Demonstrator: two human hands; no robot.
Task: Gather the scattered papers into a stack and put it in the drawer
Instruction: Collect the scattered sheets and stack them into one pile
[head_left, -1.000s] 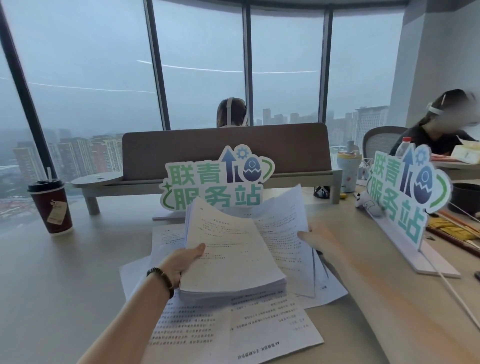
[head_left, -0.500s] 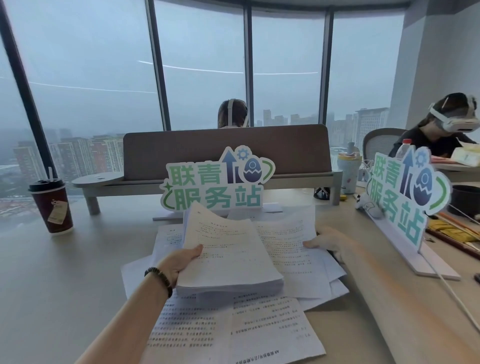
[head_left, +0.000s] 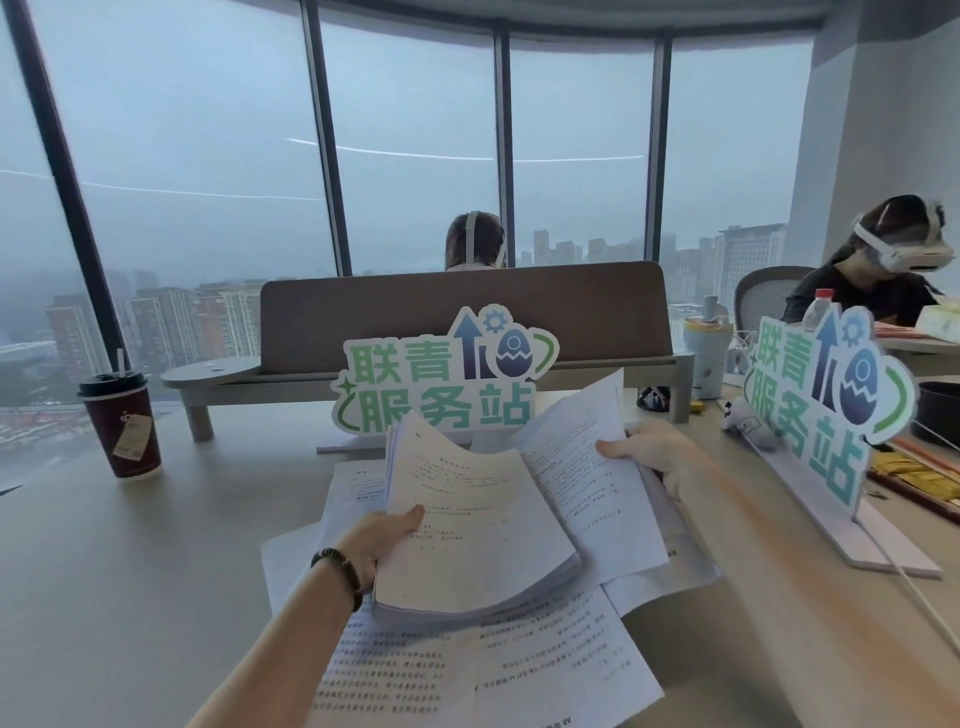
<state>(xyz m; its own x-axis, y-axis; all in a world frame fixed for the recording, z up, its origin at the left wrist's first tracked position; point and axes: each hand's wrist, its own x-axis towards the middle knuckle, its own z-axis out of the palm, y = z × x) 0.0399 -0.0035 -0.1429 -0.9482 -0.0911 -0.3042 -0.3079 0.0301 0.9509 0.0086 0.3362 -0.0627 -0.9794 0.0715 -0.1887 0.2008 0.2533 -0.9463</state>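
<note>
Left hand (head_left: 382, 540) fingers clasp one thick stack (head_left: 472, 525); right hand (head_left: 657, 454) fingers pinch one sheet (head_left: 587, 467).

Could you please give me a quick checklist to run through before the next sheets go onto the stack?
1. Left hand grips the stack: ok.
2. Right hand holds the lifted sheets: ok.
3. Stack edges squared: not ok, sheets fan out.
4. All papers gathered: not ok, loose sheets lie on the desk.
5. Coffee cup away from papers: ok.
6. Drawer open: cannot tell, not in view.
</note>
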